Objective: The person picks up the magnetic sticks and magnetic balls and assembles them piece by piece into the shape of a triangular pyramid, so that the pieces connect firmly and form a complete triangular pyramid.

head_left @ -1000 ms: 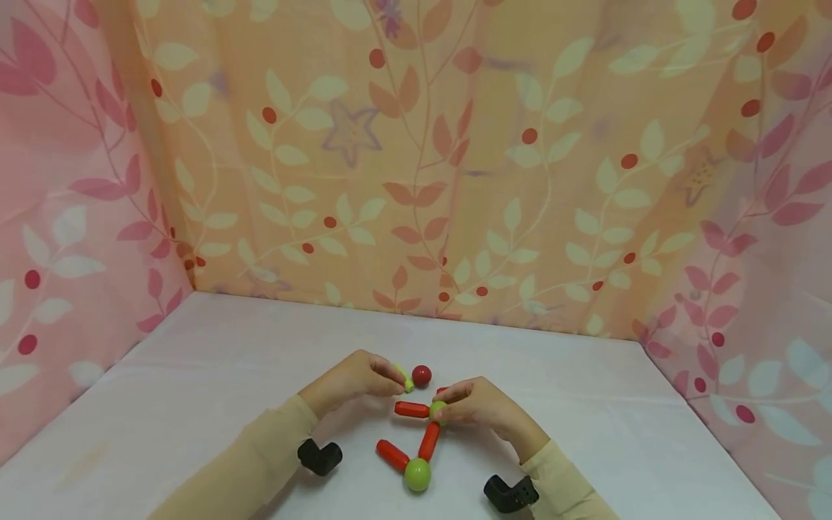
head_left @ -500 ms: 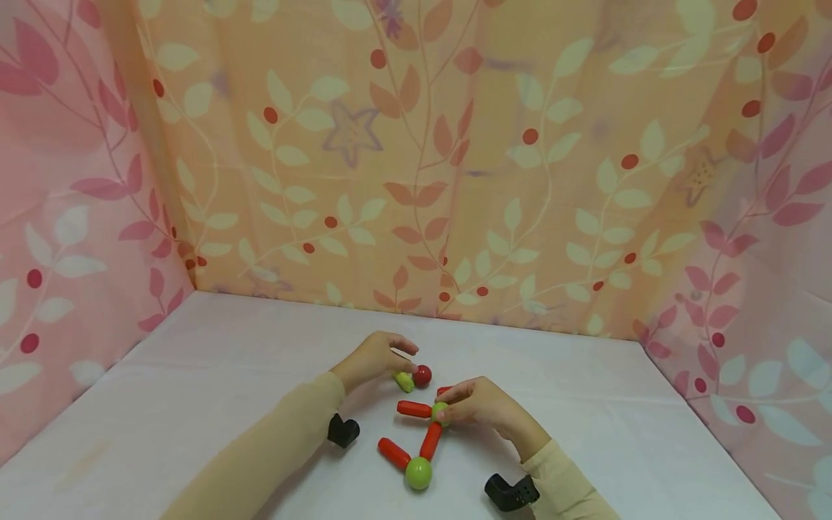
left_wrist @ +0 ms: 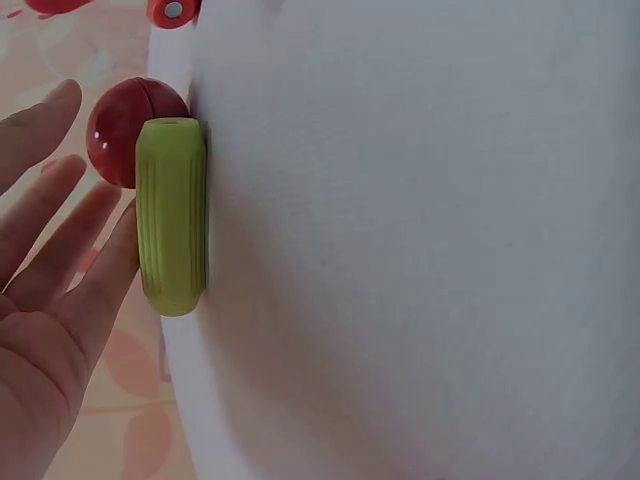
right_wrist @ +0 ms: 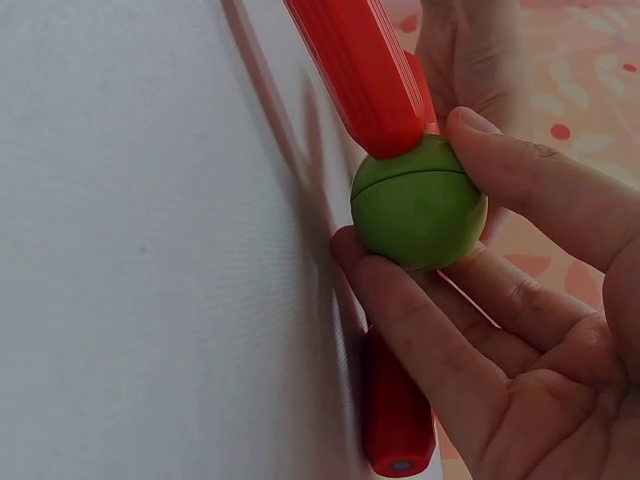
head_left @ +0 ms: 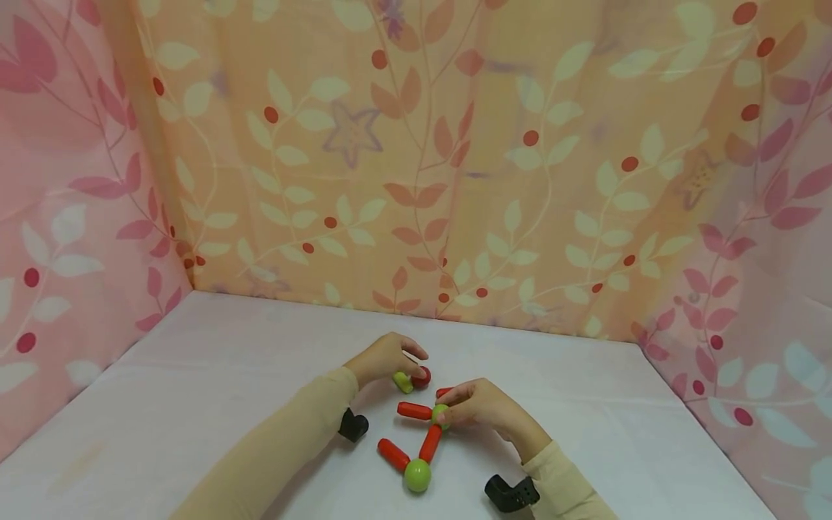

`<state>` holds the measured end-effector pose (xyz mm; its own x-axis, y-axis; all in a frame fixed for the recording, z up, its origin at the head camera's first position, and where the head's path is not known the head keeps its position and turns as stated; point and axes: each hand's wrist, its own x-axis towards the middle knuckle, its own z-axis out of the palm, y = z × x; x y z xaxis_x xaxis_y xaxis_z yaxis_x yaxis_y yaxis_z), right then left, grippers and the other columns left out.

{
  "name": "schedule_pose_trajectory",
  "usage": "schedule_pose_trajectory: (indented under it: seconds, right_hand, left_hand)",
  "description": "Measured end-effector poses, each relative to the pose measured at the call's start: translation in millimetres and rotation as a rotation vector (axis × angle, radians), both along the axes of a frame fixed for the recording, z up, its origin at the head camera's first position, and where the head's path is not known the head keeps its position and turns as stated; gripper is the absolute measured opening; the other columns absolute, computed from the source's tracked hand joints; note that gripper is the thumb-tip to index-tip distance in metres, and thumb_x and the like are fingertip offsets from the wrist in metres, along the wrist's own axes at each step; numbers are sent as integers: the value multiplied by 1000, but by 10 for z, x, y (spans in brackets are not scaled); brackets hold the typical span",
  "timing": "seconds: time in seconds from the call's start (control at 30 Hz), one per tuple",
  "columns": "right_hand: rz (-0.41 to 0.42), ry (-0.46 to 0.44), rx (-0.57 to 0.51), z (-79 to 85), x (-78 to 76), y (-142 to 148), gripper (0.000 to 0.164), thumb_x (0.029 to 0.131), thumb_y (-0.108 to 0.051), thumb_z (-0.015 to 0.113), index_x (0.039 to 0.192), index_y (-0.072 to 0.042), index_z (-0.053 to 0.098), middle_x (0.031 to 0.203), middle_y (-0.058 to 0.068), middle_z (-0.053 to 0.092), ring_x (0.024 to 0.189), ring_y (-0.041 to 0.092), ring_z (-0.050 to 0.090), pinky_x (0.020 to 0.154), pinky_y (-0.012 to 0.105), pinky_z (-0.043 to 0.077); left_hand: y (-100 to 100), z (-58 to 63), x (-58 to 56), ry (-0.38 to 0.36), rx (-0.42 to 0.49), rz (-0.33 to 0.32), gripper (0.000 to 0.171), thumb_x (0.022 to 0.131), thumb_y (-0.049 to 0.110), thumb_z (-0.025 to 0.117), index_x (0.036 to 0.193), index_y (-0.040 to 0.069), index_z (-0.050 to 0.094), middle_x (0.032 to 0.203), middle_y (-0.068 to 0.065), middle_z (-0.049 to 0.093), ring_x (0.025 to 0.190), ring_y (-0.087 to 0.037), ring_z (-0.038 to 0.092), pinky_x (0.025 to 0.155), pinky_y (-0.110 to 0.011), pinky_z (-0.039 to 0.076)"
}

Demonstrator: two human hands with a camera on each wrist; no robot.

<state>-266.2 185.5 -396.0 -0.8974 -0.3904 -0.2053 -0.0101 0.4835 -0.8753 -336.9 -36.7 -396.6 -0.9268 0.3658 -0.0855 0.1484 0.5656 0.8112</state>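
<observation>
My left hand [head_left: 385,358] reaches over a red ball [left_wrist: 115,135] and a yellow-green ribbed rod [left_wrist: 171,220] lying beside it. Its fingers are spread and slightly bent, with the thumb overlapping the ball in the head view. My right hand [head_left: 487,409] pinches a green ball [right_wrist: 420,205] between thumb and fingers. Joined to that ball are a red rod [head_left: 413,411] pointing left and another red rod [head_left: 430,443] running down to a second green ball [head_left: 417,476]. A further red rod [head_left: 393,455] sticks out from the second ball.
One more red rod [right_wrist: 398,405] lies beyond the right hand's fingers, mostly hidden in the head view. A white cloth covers the table [head_left: 195,404]. Patterned curtains [head_left: 416,159] stand at the back and both sides. Black wrist mounts [head_left: 512,494] hang at the sleeves.
My left hand has moved right and away from me, off the yellow-green rod and over to the red ball. The right hand stays in place, still pinching the green ball.
</observation>
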Motion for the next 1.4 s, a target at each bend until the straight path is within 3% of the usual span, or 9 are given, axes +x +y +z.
schedule_pose_trajectory:
  seconds: [0.2, 0.63, 0.8, 1.13, 1.4]
  right_hand:
    - [5, -6, 8, 18, -7, -1, 28, 82, -19, 81, 104, -3, 77, 107, 3, 70, 84, 11, 65, 80, 29, 57]
    - [-25, -13, 38, 33, -4, -14, 28, 82, -19, 82, 104, -4, 77, 107, 3, 70, 82, 12, 66, 80, 30, 58]
    - [-23, -13, 32, 36, -5, -22, 27, 81, -18, 82, 104, -4, 77, 106, 3, 70, 81, 12, 65, 80, 29, 58]
    - [-28, -11, 50, 12, -6, -7, 28, 81, -19, 82, 104, -4, 77, 115, 6, 70, 85, 12, 65, 81, 30, 58]
    - [-19, -4, 46, 2, -18, 11, 27, 81, -19, 82, 102, -5, 77, 111, 4, 70, 87, 12, 63, 79, 27, 56]
  left_hand:
    - [12, 25, 4, -12, -34, 14, 29, 81, 23, 82, 108, 15, 76, 116, -1, 69, 107, -21, 55, 98, -42, 46]
    - [20, 53, -20, -15, -71, 3, 13, 83, 21, 80, 96, 18, 78, 100, 3, 73, 99, -18, 58, 93, -37, 51]
    - [-62, 126, 16, -26, -11, 35, 15, 84, 23, 79, 98, 19, 77, 100, 3, 72, 98, -18, 60, 92, -36, 51]
    - [-468, 256, 255, -79, 172, 115, 21, 84, 20, 78, 104, 16, 75, 108, -1, 71, 102, -19, 63, 94, -39, 53]
    - [-623, 166, 525, -106, 196, 94, 24, 81, 19, 79, 104, 12, 76, 103, -1, 73, 100, -18, 62, 85, -34, 51]
